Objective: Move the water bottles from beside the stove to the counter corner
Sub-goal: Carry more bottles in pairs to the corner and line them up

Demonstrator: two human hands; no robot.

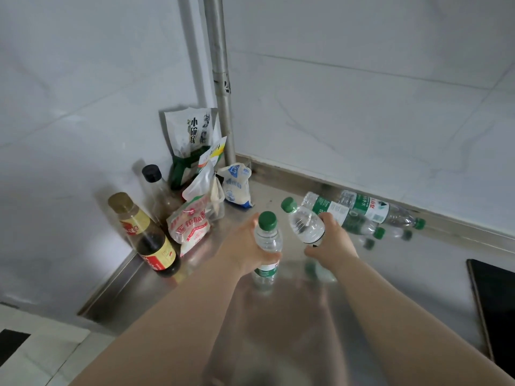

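1. Stainless steel counter point(404, 288) ran into a corner of pale tiled walls point(362, 107), where a grey pipe point(220, 79) rose.
2. At far left, we saw a gold-capped sauce bottle point(147, 235) standing upright. A black-capped bottle point(157, 190) stood just behind it.
3. Next came a red-and-white pouch point(189, 227). A green-and-white bag point(192, 140) leaned in the corner itself, and a small blue-and-white packet point(237, 185) sat beside the pipe's foot.
4. Our left hand point(242, 246) gripped the first water bottle point(267, 240) around its middle, with the fingers curled round it. Its long axis stood nearly vertical, green cap up, near the pouches. We could not tell whether its base touched the steel.
5. Our right hand point(334, 240) wrapped the lower half of the second water bottle point(303, 221). It was held clear of the counter and tilted, with its cap pointing up and left toward the corner.
6. Just beyond that hand, two more water bottles lay on their sides side by side along the back wall. The nearer lying bottle point(354, 218) and the farther lying bottle point(370, 208) both had their caps pointing right.
7. At far right, the black edge of the stove point(493, 302) showed, well apart from the bottles.
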